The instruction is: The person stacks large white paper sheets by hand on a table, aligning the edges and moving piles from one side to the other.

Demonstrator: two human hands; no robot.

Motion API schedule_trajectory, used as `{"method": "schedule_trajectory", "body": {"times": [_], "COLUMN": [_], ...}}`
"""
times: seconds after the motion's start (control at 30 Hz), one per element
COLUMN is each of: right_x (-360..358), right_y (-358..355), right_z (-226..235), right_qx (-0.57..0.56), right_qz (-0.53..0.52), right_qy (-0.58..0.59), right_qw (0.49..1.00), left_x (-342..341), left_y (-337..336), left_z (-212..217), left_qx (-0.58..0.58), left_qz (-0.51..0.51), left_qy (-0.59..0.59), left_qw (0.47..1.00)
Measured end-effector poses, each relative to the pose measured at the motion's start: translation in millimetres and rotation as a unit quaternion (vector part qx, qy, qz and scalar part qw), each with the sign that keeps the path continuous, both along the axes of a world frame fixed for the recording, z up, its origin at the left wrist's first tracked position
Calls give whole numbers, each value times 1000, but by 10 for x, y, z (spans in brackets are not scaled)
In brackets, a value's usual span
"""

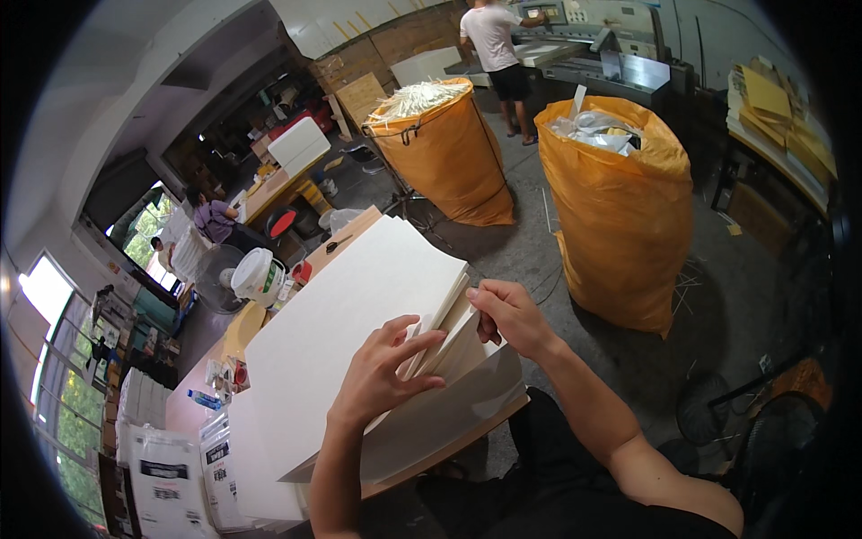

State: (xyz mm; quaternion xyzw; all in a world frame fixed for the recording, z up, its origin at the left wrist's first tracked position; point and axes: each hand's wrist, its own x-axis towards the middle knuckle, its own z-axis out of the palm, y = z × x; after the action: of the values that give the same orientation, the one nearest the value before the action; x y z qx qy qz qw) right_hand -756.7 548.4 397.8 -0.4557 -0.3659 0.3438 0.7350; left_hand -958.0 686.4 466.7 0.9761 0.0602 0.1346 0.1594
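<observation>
A large stack of white paper sheets point(350, 278) lies on the table in front of me, its near edge fanned into several thin bundles. My right hand point(510, 316) is closed on the near right corner of some sheets, thumb on top and fingers curled. Beside it, my left hand point(388, 366) has its fingers spread and bent, with the fingertips at the lifted paper edges. Gaps show between the bundles near both hands. Under them, a lower sheet point(431, 440) hangs over the table's front edge.
Beyond the paper stand a white bucket point(258, 274) and a blue-capped bottle point(205, 399). Plastic-wrapped packs point(166, 476) lie at left. Two big orange sacks point(620, 216) of scraps stand ahead. One person point(492, 40) works at a machine; others are at far left.
</observation>
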Motion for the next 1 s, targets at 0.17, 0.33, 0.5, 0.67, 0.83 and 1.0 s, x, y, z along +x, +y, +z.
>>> {"method": "schedule_trajectory", "body": {"times": [0.17,0.33,0.5,0.67,0.83,1.0], "right_x": [10,-85,-56,-70,-60,-60], "right_y": [-44,-10,103,33,1,-7], "right_z": [-78,-79,-165,-94,-90,-73], "right_qx": [28,7,17,27,21,25], "right_qz": [16,-135,-70,10,11,-29], "right_qy": [23,-186,-34,106,86,8], "right_qw": [999,973,997,994,996,999], "left_x": [-13,6,9,13,7,-4], "left_y": [28,-81,-38,-139,-75,-61], "left_z": [58,-16,-57,-21,-33,-32], "left_qx": [-21,-18,24,31,11,16], "left_qz": [-1,25,0,9,0,12], "left_qy": [27,-43,-28,-49,-43,-38], "left_qw": [999,999,999,998,999,999]}}
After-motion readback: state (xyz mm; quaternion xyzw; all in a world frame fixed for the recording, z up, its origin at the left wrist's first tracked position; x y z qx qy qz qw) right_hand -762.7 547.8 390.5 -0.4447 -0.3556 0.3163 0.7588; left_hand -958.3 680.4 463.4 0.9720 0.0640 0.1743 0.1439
